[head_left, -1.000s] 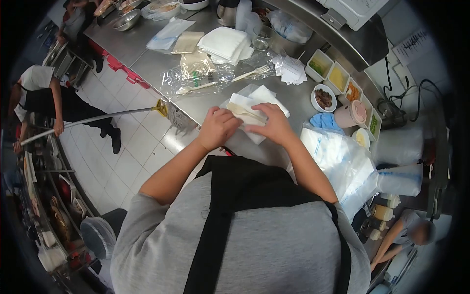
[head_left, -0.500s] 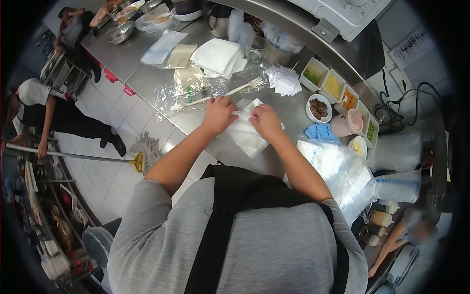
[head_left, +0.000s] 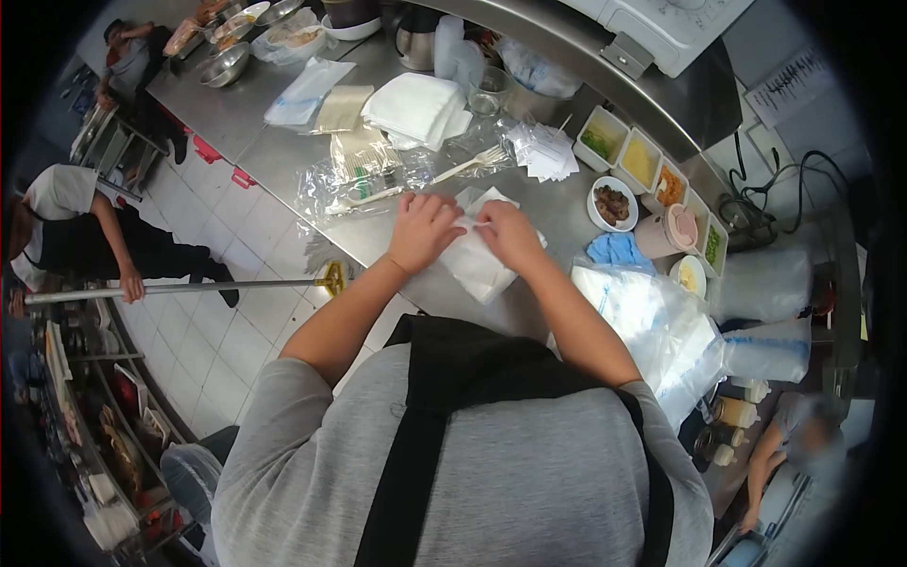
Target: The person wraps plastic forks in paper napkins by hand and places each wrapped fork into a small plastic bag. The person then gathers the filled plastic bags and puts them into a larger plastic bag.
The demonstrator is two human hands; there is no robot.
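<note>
A white paper napkin (head_left: pixel 482 272) lies on the steel counter in front of me, its upper part folded over between my hands. My left hand (head_left: pixel 425 233) is at the napkin's left edge, with bent fingers and the thumb against the paper. My right hand (head_left: pixel 510 234) pinches the folded part from the right. Whether anything lies inside the fold is hidden. Just beyond are a plastic fork (head_left: pixel 470 164) and another pale utensil (head_left: pixel 367 200) on clear wrap. A stack of white napkins (head_left: pixel 416 106) sits farther back, beside a bundle of wrapped wooden chopsticks (head_left: pixel 363 156).
White paper slips (head_left: pixel 545 151) and tubs of chopped food (head_left: pixel 639 163) line the right side, near a bowl of dark pieces (head_left: pixel 612 204). Plastic bags (head_left: pixel 642 317) lie by my right arm. At left, a person holds a mop (head_left: pixel 329 280) near the counter edge.
My left hand has shifted slightly left and its fingers have loosened a little; my right hand stays on the napkin. The other person's mop has moved right, toward the counter.
</note>
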